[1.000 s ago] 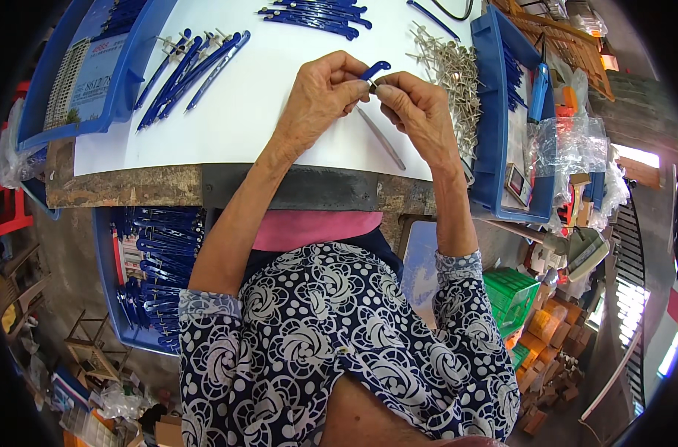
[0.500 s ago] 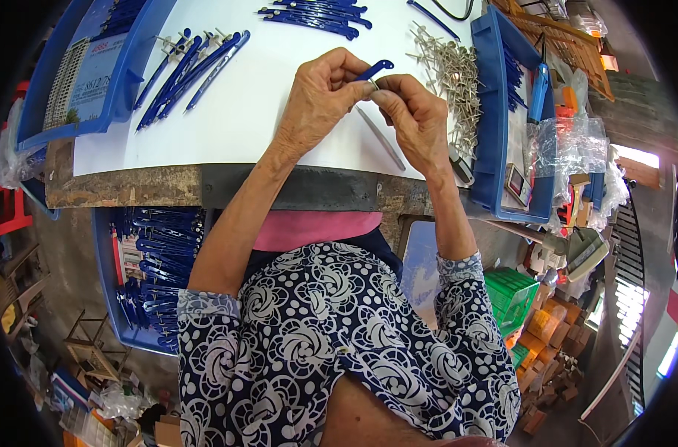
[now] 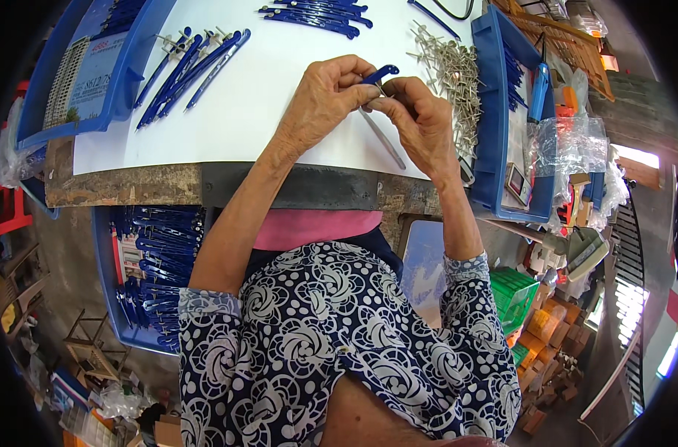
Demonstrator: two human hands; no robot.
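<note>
My left hand (image 3: 318,104) is closed on a slim dark-blue strip, its rounded, hooked end (image 3: 384,72) sticking out above the fingers. Thumb and fingers of my right hand (image 3: 422,127) pinch against it; a small metal piece (image 3: 382,91) shows there, mostly hidden by the fingertips. Below the hands, a thin silver tool (image 3: 385,140) lies on the white sheet (image 3: 227,141). A heap of small metal pins (image 3: 458,89) is to the right of my right hand. Several blue strips with metal pins at their ends (image 3: 197,71) lie to the left.
More blue strips (image 3: 316,16) lie at the far side. Blue bins stand left (image 3: 123,82) and right (image 3: 492,127) on the table; the right one holds blue strips and a small framed object (image 3: 518,183). A lower blue bin (image 3: 104,276) full of strips is below the table edge.
Both hands have shifted slightly; the strip's hooked end sits a little lower and farther right. My right hand has moved slightly right and down, still pinching at the strip.
</note>
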